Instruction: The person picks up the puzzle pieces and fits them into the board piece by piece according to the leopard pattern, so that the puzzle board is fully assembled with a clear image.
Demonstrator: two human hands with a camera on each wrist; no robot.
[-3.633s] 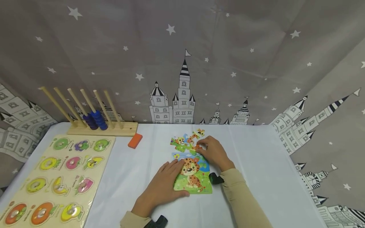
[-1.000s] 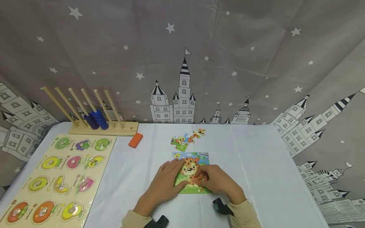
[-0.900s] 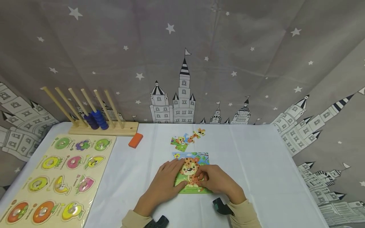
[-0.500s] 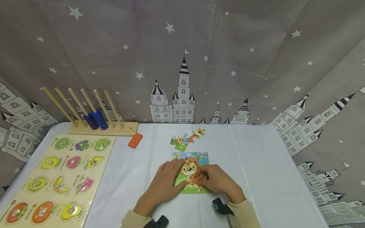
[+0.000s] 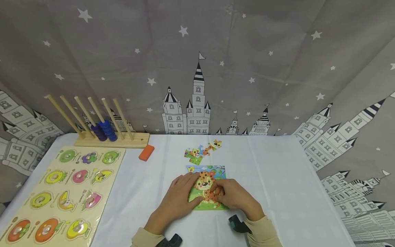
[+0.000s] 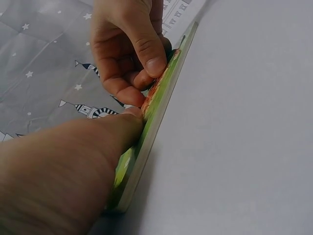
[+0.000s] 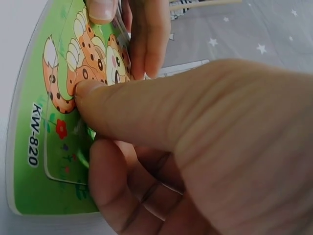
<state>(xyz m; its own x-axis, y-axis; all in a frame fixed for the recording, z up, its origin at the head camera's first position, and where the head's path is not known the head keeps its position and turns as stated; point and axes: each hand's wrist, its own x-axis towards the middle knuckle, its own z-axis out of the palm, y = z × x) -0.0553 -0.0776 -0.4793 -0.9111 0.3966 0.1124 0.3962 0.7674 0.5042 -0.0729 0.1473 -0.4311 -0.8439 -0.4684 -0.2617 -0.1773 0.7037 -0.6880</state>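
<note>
One leopard puzzle (image 5: 204,185) lies under our left hand (image 5: 176,197), fingers extended across its left side — and our right hand (image 5: 236,196), curled over its right, thumb pressing — we cannot tell if it pinches a piece.

The bare left hand (image 5: 176,197) is laid palm down, its fingers set nearly straight and directed toward the far right, with its thumb spread away to the right. The bare right hand (image 5: 237,196) is placed just to the right and turned inward to the left; its thumb (image 7: 127,108) is pressed down at the tip, and its fingers (image 7: 108,169) are curled in toward the palm. Both forearms are extended from the near side, covered by a beige left sleeve (image 5: 145,238) and a beige right sleeve (image 5: 263,233), and are angled toward each other.
</note>
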